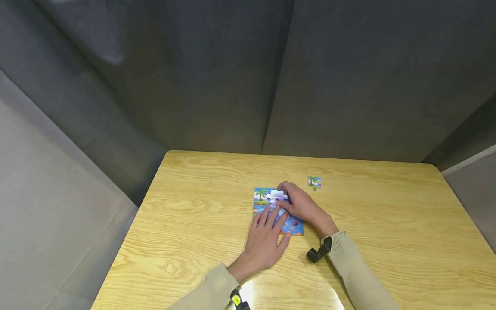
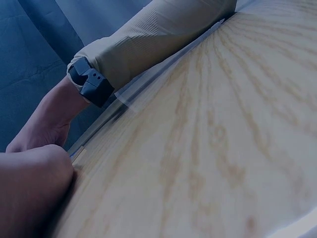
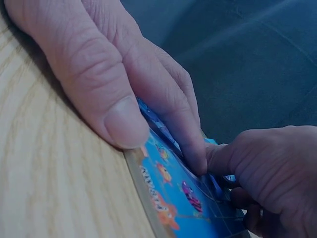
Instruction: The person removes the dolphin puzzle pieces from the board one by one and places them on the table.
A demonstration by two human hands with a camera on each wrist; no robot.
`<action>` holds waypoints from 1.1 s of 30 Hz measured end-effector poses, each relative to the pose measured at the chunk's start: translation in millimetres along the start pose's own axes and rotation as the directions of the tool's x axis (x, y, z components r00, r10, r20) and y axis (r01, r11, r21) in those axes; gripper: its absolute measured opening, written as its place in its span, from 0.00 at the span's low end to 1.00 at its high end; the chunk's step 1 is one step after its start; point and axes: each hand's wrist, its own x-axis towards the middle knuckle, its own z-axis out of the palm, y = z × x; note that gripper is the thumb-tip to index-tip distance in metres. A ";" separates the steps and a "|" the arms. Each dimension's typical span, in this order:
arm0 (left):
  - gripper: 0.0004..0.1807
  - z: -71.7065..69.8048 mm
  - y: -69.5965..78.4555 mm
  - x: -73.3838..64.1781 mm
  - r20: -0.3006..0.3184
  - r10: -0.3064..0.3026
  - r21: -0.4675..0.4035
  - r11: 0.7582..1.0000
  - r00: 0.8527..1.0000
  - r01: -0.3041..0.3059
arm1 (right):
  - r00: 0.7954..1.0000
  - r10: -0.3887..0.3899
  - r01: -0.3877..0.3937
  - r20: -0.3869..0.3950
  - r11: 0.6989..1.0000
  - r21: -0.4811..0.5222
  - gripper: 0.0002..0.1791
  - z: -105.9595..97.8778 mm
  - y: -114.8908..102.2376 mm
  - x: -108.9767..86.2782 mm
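A square jigsaw puzzle [image 1: 295, 228] with a palm tree, blue water and colourful fish lies under both hands. My left hand [image 1: 263, 243] rests on its lower part with fingers spread, covering much of the picture. At the upper right edge my right hand [image 1: 300, 204] pinches a pale, shiny puzzle piece [image 1: 277, 195] between thumb and fingers. In the right wrist view, the right thumb [image 3: 220, 158] is right at a left fingertip, over the puzzle [image 3: 183, 198]. The left wrist view shows part of the left hand [image 2: 32, 186], with the puzzle mostly hidden behind it.
A small palm-tree puzzle piece [image 1: 314, 181] lies on the wooden table [image 1: 193, 215], beyond the right hand. Black wrist cameras [image 1: 319, 252] are strapped over both sleeves. Dark grey partitions [image 1: 217, 86] stand along the table's back edge and sides.
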 end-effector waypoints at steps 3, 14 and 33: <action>0.32 0.5 -0.3 -0.3 0.006 0.000 -0.006 1.000 1.000 0.000 | 1.000 0.012 -0.012 0.015 1.000 0.007 0.20 0.1 2.1 0.2; 0.33 1.9 -0.6 -0.4 0.014 -0.004 -0.010 1.000 1.000 0.004 | 0.997 0.076 -0.077 0.030 0.996 0.045 0.24 -8.7 2.3 0.0; 0.34 2.7 2.9 -0.8 0.033 0.000 -0.017 1.000 0.999 0.000 | 0.990 -0.069 0.071 -0.124 0.997 0.009 0.24 -5.8 24.2 -6.9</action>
